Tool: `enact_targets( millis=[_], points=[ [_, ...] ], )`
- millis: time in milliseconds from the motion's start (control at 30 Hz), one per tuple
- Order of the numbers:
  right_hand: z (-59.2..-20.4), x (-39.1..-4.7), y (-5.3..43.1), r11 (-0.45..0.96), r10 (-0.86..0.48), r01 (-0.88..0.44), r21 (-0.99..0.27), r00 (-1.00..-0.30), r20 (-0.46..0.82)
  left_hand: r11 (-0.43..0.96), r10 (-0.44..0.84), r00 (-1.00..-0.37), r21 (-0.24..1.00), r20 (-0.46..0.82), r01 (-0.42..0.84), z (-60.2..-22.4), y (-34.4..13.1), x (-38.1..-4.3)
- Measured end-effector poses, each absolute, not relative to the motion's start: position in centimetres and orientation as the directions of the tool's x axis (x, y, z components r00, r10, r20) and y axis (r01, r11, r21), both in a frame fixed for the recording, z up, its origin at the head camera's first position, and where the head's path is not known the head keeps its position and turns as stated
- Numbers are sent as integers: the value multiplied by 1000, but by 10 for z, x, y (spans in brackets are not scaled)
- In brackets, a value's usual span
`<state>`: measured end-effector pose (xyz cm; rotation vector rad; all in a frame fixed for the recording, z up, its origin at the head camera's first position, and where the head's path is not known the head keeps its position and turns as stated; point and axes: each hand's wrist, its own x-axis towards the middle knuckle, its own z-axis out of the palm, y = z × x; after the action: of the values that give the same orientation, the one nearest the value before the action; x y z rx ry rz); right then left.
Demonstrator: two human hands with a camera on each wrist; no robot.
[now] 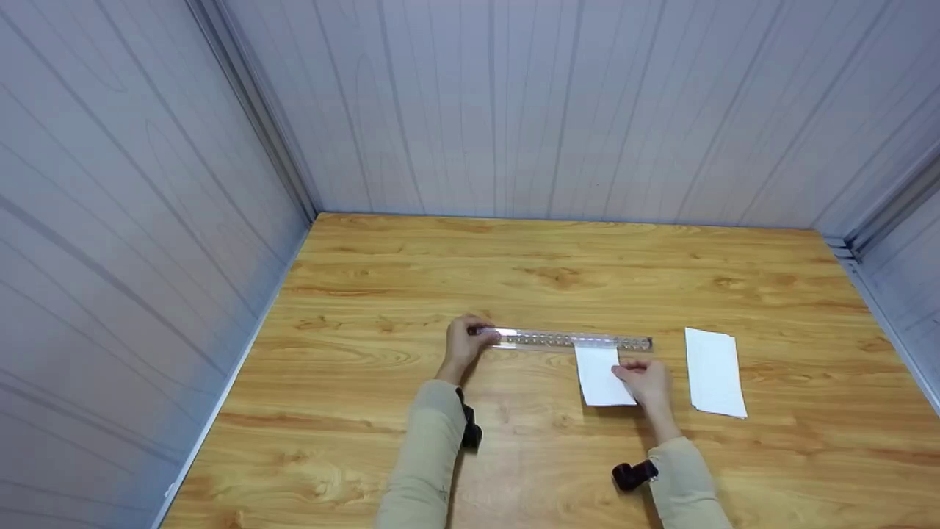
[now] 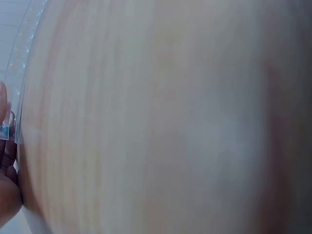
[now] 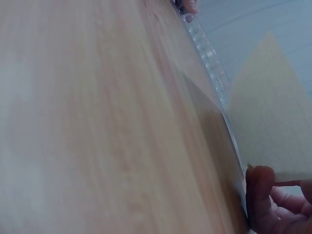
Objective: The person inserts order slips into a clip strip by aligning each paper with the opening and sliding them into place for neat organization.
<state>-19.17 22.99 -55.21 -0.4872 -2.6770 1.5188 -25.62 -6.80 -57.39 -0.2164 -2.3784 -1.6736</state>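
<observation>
A long, narrow clear plastic strip [image 1: 540,338] with a row of round shapes along it lies crosswise near the middle of the table. My left hand [image 1: 463,345] grips its left end between thumb and fingers; that end also shows at the edge of the left wrist view, by the thumb [image 2: 3,102]. To the right, my right hand [image 1: 648,382] pinches the right edge of a white slip of paper [image 1: 602,375]. The paper's far edge overlaps the strip right of its middle. In the right wrist view the paper [image 3: 273,112] stands tilted up from the table.
A small stack of white paper slips [image 1: 716,375] lies on the wooden table [image 1: 558,279], right of my right hand. Pale panel walls [image 1: 455,110] rise behind the table and at its sides. A black wrist camera [image 1: 470,430] sits on the left sleeve, another [image 1: 633,475] on the right.
</observation>
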Motion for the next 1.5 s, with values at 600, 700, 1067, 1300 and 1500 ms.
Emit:
enact_targets(
  millis=[600, 700, 1067, 1300, 1500],
  points=[
    [-553, -193, 220, 481, 262, 227, -847, -959, -108, 303, -28, -975, 931, 222, 203, -575, -67, -256],
    [-553, -193, 218, 468, 256, 219, -856, -961, -106, 262, -26, -976, 943, 217, 203, -576, -66, -256],
    [-553, -193, 212, 477, 252, 238, -846, -959, -128, 298, -38, -975, 933, 221, 200, -576, -67, -257],
    [-555, -194, 209, 478, 257, 226, -849, -960, -111, 304, -26, -970, 926, 242, 223, -576, -67, -256],
    [-555, -194, 207, 482, 250, 189, -855, -966, -73, 316, -26, -966, 919, 258, 237, -576, -67, -256]
  ],
)
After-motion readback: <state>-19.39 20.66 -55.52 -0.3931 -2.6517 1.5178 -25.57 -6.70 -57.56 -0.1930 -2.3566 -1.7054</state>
